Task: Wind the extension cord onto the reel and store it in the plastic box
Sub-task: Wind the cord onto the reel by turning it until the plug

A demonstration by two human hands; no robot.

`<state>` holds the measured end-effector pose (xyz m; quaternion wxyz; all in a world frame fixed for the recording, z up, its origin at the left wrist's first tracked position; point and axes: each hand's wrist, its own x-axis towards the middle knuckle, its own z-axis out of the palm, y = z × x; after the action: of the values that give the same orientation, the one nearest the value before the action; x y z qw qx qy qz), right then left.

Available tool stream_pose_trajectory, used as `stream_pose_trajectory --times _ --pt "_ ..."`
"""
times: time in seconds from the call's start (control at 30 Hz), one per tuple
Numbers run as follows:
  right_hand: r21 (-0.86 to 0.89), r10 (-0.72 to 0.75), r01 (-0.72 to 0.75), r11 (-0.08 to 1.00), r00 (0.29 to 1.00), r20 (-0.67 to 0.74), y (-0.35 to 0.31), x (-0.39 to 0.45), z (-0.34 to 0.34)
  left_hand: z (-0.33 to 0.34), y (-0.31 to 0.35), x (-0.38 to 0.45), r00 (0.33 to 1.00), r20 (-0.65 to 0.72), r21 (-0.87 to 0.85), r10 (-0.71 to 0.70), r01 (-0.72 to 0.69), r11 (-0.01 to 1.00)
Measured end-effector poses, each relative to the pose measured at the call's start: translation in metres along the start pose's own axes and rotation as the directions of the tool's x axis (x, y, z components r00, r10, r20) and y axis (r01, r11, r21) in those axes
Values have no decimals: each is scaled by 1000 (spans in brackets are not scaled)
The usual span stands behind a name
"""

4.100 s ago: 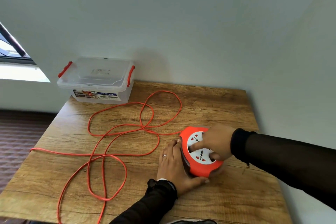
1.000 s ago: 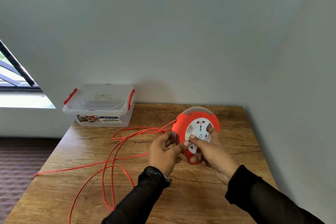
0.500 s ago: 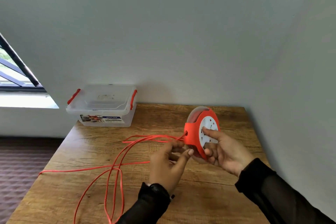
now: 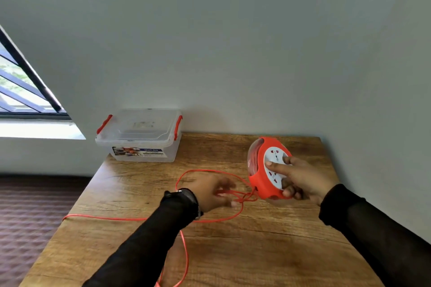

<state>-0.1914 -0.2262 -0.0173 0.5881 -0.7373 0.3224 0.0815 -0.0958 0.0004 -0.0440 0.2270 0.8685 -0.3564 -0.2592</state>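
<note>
Orange plastic cord reel (image 4: 268, 168), now lifted upright, clamped in right hand (image 4: 300, 177); left hand (image 4: 210, 191), blurred, grip unclear, feeding thin orange cord (image 4: 205, 171); winding under way.

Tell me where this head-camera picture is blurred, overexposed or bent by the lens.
Head view: the left hand is smeared by motion blur, with the cord at its fingers; the right hand and reel are sharper. The window sill is blown out white. The wide lens slants the window frame, and the floor looks soft.
</note>
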Motion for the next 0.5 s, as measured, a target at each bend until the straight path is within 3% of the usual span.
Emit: stream_pose_trajectory --times 0.07,0.2,0.33,0.43,0.5 --pt "-22 -13 13 1000 1000 -3 3 1 -1 6 4 4 999 22 -42 34 -33 999" --pt "-125 -73 66 990 996 -51 9 1 -12 -15 -8 4 981 -180 -400 -68 -10 917" --pt "-304 -122 92 948 989 -81 16 2 -17 -46 -15 -1 947 -252 -768 -197 -72 636" --pt "-404 -148 109 908 987 -68 21 3 -13 -64 -23 -6 917 -241 -929 -317 -124 350" --pt "-412 -154 116 904 986 -60 24 5 -10 -70 -31 -8 933 -154 -949 -324 -48 312"
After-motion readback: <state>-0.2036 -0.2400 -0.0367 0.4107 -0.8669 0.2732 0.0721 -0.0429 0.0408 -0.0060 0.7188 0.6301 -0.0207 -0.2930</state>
